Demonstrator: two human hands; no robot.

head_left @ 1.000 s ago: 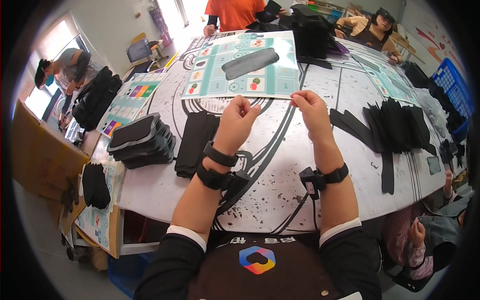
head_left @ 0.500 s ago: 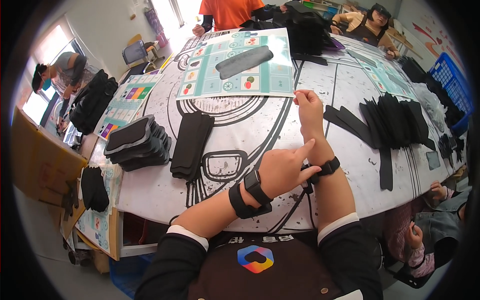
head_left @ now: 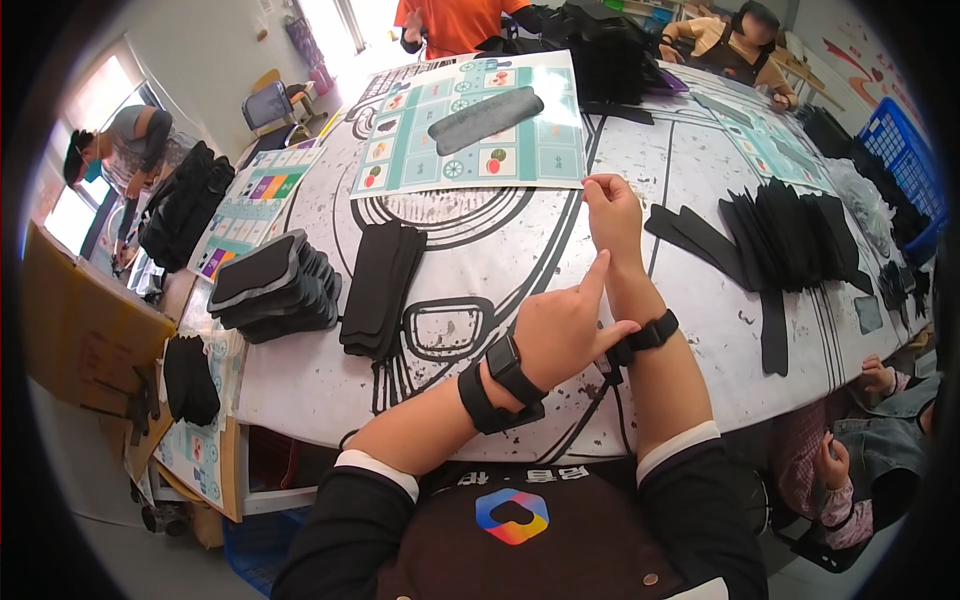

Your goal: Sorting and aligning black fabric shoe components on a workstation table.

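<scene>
My right hand point(head_left: 613, 222) is closed, with thumb and fingertips pinched at the near right corner of a glossy printed sheet point(head_left: 405, 140) in pale green and white. A grey fabric strip point(head_left: 486, 120) with rounded ends lies on that sheet. My left hand point(head_left: 562, 335) is held across my right forearm. Its index finger points up along the right wrist and its thumb is spread near the black wristband point(head_left: 655, 332); nothing shows in it. A smartwatch point(head_left: 512, 370) sits on my left wrist.
A stack of grey-edged black pads point(head_left: 275, 285) and a pile of black strips point(head_left: 380, 290) lie left. More black strips point(head_left: 785, 240) lie right. A black heap point(head_left: 610, 60) and a blue basket point(head_left: 905, 165) are farther off. Several people are around the table.
My left index finger has shifted up and slightly left along the right wrist. The pinched sheet has moved slightly left and up. The person in orange has raised a hand.
</scene>
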